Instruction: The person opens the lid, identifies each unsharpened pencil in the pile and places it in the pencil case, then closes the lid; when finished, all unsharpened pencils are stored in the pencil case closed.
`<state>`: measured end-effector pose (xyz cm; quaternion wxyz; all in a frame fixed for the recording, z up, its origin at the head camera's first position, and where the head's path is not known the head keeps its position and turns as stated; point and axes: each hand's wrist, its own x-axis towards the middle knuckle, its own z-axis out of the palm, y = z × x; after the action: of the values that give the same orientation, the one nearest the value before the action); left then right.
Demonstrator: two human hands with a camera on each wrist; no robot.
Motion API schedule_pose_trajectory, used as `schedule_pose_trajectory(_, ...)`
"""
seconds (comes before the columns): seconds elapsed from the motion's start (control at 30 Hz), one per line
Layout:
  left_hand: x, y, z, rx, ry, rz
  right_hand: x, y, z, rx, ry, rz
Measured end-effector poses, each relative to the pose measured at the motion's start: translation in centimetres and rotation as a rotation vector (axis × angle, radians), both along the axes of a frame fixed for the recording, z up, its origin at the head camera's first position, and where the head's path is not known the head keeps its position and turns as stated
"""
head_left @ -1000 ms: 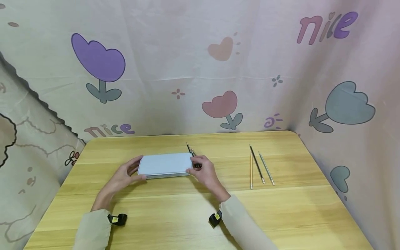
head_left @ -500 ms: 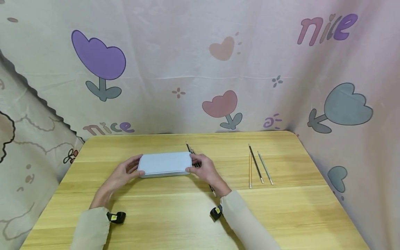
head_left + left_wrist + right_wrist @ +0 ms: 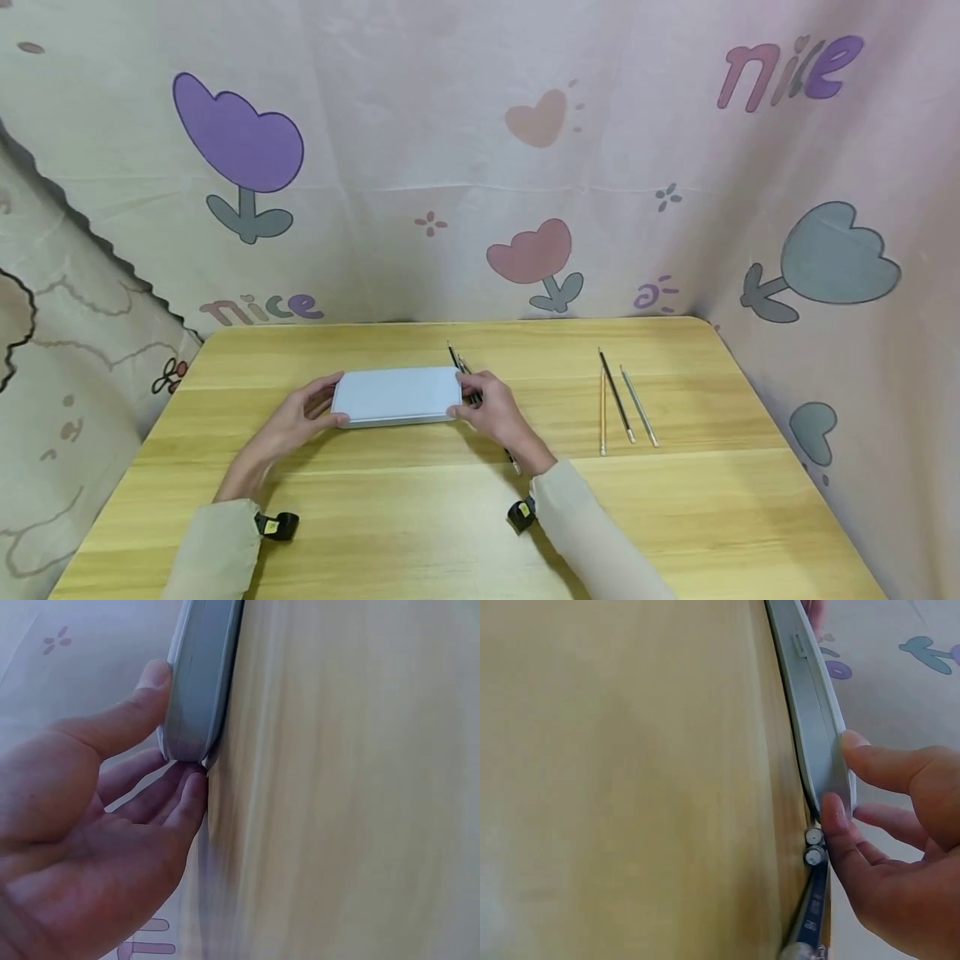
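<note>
A pale blue, flat rectangular pencil case [image 3: 397, 395] lies on the table with its lid down. My left hand [image 3: 300, 412] holds its left end, thumb at the front corner and fingers round the end. At the opposite end my right hand [image 3: 491, 408] grips it, thumb near the front corner. In the right wrist view the case's grey side [image 3: 810, 712] shows a small notch under the lid rim. Several dark pencils [image 3: 453, 353] lie beside the right end, partly hidden behind my right hand. Their ends [image 3: 814, 847] sit just below my fingertips in the right wrist view.
Three more pencils lie apart to the right: a yellow one [image 3: 602, 412], a black one [image 3: 617, 396] and a grey-green one [image 3: 640, 408]. The wooden table [image 3: 405, 533] ends at a patterned cloth [image 3: 375, 125] behind.
The lid's front edge has come down a little, and the gap below it looks narrower. Both hands stay at the case's ends. A pencil end now shows beside my right wrist.
</note>
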<state>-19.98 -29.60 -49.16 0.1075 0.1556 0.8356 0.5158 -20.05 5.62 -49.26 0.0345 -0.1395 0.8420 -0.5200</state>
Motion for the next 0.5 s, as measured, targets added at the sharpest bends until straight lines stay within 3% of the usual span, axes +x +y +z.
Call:
schedule_pose_trajectory(0.2, 1.8, -1.1, 0.1, -0.027, -0.002, 0.041, 0.2, -1.0, -0.5, -0.036, -0.008, 0.051)
schedule_pose_trajectory(0.33, 1.5, -1.2, 0.1, 0.013, 0.007, 0.017, 0.5, 0.0, 0.2, -0.084, 0.047, 0.028)
schedule_pose_trajectory(0.5, 1.5, -1.7, 0.3, 0.008, 0.092, 0.022, 1.0, 3.2, 1.8, -0.16, 0.118, -0.034)
